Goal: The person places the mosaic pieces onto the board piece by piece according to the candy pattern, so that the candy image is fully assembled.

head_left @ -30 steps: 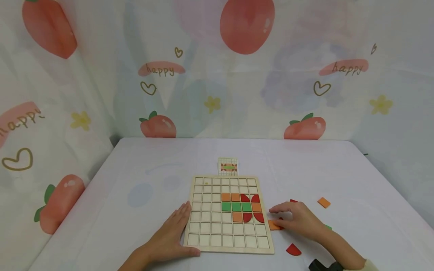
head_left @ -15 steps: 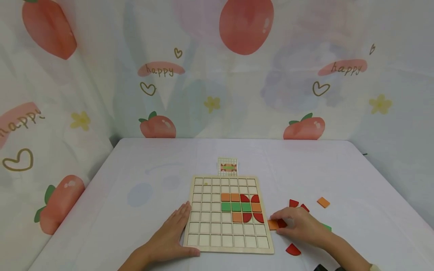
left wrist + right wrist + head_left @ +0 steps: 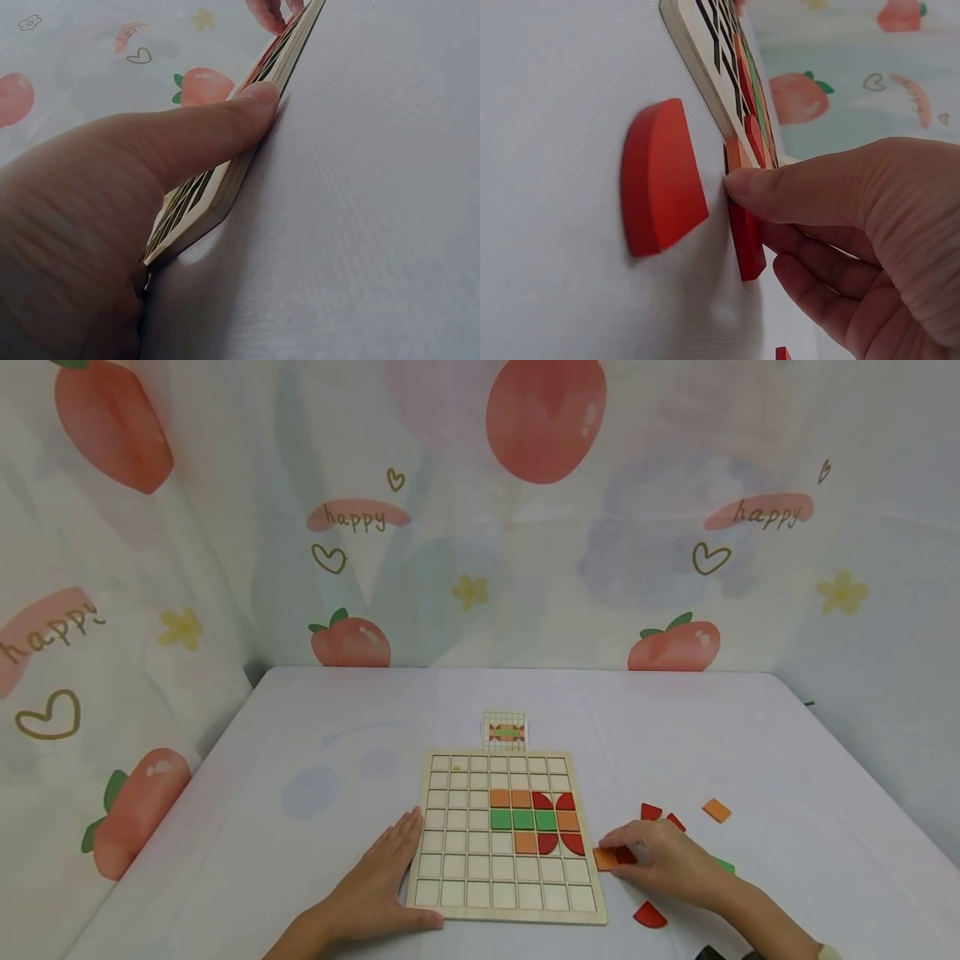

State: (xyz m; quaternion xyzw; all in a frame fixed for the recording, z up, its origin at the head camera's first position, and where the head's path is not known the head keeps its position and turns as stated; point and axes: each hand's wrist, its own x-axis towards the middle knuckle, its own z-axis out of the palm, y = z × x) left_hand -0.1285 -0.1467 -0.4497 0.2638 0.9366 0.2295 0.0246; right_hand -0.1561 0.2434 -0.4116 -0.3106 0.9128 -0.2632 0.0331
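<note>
A wooden grid board (image 3: 465,914) lies flat, with green, orange and red tiles set in some cells. My left hand (image 3: 382,877) rests along its left edge, fingers straight, thumb (image 3: 259,101) against the front edge. My right hand (image 3: 663,860) is just right of the board. Its thumb and index finger pinch an orange square tile (image 3: 604,860) that lies against the board's right edge. A red quarter-circle tile (image 3: 748,247) touches that orange tile, partly under the hand. The other right fingers are curled beneath the palm.
Behind the board lies a small pattern card (image 3: 505,731). Around my right hand are a red quarter-circle tile (image 3: 649,915), another red one (image 3: 651,811), an orange square (image 3: 717,811) and a partly hidden green tile (image 3: 724,864).
My right index finger has come down from beside the board toward the thumb, closing on the orange tile. Red tiles behind the hand now show more. My left hand has stayed still.
</note>
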